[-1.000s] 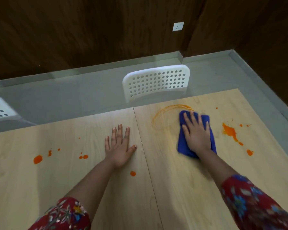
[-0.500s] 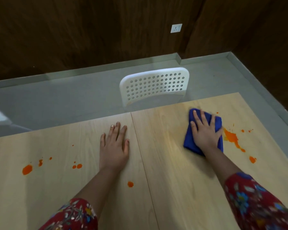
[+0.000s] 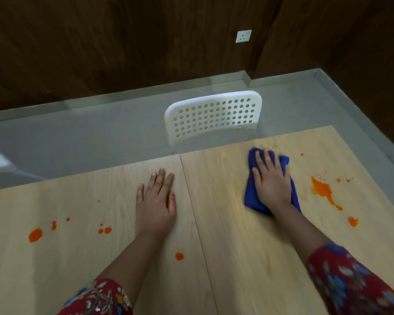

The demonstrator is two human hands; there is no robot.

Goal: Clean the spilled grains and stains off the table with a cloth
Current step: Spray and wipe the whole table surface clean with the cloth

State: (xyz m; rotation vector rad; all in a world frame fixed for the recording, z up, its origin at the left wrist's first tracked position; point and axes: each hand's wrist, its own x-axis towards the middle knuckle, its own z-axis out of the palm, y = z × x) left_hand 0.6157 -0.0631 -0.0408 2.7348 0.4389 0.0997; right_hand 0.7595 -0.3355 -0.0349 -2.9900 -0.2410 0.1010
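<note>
The right hand presses flat, fingers straight, on the blue cloth (just left of the big orange stain); the left hand lies flat on the table, well left of the cloth.

Single view from a wide-angle camera worn on the person's head, set above the near side of the wooden table and facing forward and steeply down. Both forearms enter from the bottom edge, the left hand near mid-frame and the right hand right of centre. The tabletop fills the lower half, close to the lens; past its far edge a white chair, grey floor and dark wood wall with a socket fill the upper half
</note>
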